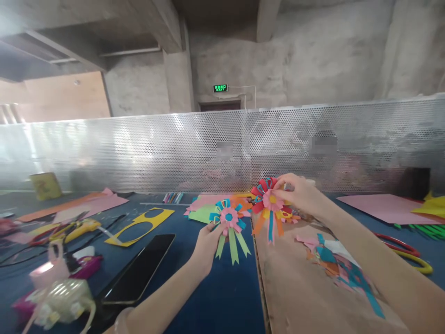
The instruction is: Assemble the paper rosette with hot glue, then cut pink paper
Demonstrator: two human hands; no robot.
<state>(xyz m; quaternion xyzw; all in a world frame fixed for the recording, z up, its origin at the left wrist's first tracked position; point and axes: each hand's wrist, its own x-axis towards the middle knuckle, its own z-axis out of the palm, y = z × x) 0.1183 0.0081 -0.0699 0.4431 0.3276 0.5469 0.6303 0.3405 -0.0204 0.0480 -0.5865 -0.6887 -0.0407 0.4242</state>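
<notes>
My left hand [207, 247] is closed on a blue and pink paper rosette [228, 218], gripping it at its lower left edge. Three pale green ribbon tails hang below that rosette. To its right and a little higher, my right hand [295, 191] pinches a red and pink paper rosette [269, 199] by its right side. This one has a yellow centre and orange, blue and pink tails. The two rosettes are held side by side, with their fronts toward me. Parts of my fingers are hidden behind the paper.
Cardboard [288, 287] with paper scraps [337, 264] covers the right front. A phone [142, 269], a yellow cut-out sheet [139, 227] and a glue gun [81, 228] lie left. Scissors [410, 260] rest at right. A perforated metal screen [156, 153] bounds the table's back.
</notes>
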